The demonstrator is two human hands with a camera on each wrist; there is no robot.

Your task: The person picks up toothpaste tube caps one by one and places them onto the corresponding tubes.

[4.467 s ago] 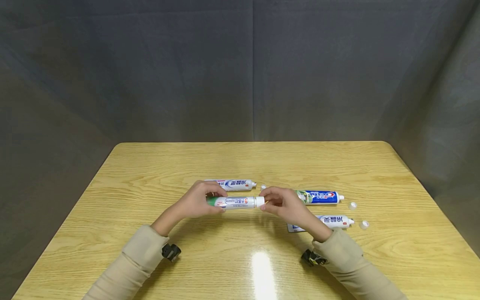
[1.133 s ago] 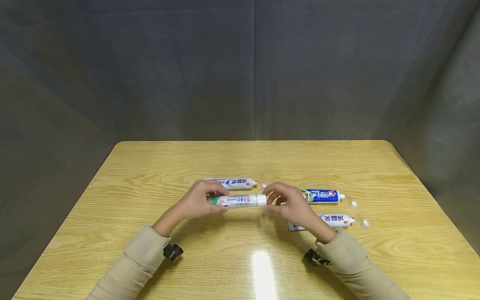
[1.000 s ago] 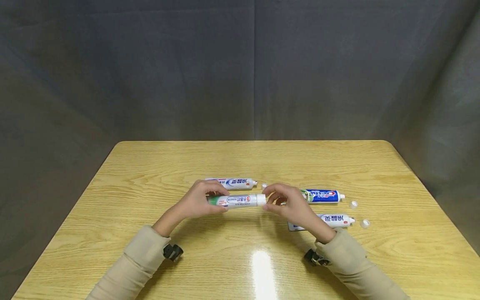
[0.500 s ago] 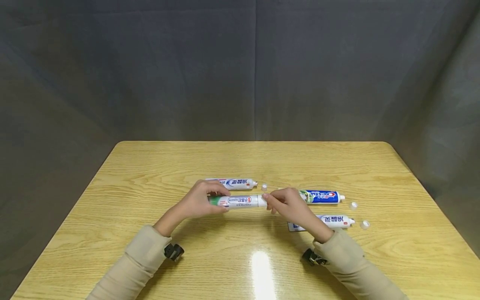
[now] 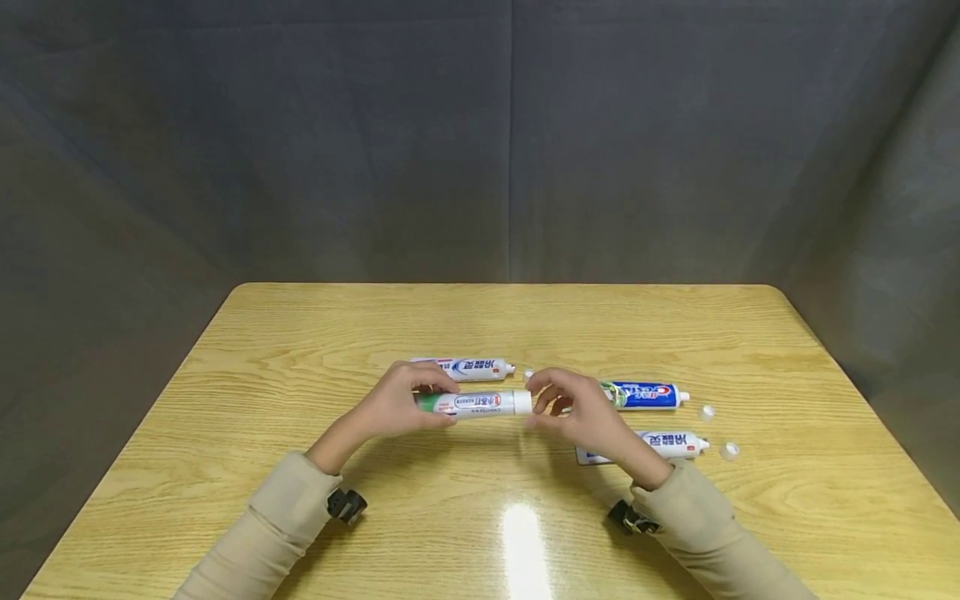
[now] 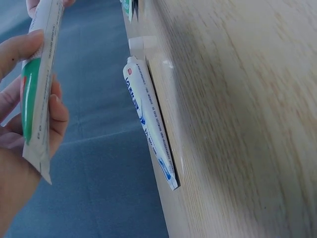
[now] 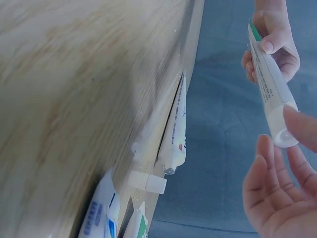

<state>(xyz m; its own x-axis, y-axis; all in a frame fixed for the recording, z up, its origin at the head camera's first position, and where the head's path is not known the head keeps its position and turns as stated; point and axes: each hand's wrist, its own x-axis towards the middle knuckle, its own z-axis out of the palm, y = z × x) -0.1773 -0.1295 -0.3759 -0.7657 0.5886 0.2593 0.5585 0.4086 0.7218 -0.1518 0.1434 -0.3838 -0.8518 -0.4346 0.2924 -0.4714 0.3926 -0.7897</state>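
My left hand [image 5: 393, 400] grips a white and green toothpaste tube [image 5: 480, 403] and holds it level over the table, its white cap [image 5: 522, 402] pointing right. In the left wrist view, thumb and fingers wrap round the green part of the tube [image 6: 32, 94]. At the cap end is my right hand [image 5: 581, 408], its fingers spread loosely. The right wrist view has its thumb [image 7: 302, 126] overlapping the cap [image 7: 286, 137], while the other fingers sit below with a gap showing.
An uncapped white toothpaste tube [image 5: 480, 369] lies behind the held one. To the right lie a blue and green tube [image 5: 648, 395] and another white tube [image 5: 667, 443], both uncapped. Loose white caps [image 5: 707, 412] rest near the nozzles on the wooden table [image 5: 337, 533].
My right hand pinched the cap half a second ago; its fingers have since spread off it. The left hand and tube stay nearly in place.
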